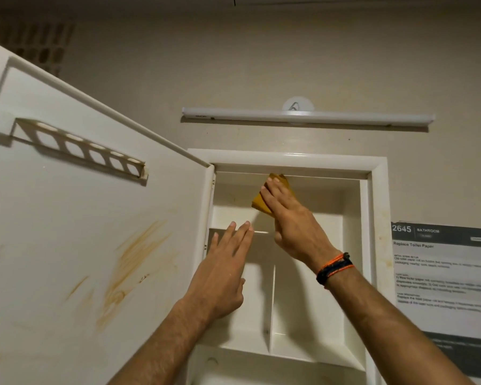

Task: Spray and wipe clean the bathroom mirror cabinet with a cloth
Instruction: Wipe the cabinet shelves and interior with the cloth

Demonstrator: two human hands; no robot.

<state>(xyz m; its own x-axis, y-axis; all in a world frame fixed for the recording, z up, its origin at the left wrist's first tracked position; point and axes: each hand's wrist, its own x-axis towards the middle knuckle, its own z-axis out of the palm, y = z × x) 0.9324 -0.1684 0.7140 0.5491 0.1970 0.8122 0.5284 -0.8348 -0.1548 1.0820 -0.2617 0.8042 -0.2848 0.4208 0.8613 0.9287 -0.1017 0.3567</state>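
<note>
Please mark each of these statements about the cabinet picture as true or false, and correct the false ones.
1. The cabinet door stands open to the left. True.
2. The right hand presses a blue cloth. False: the cloth is yellow.
3. The left hand holds a spray bottle. False: it holds nothing, its fingers straight near the shelf edge.
4. Brownish stains mark the inner side of the door. True.
5. The right wrist wears an orange and dark wristband. True.
6. The light bar hangs below the cabinet. False: it is mounted above it.
</note>
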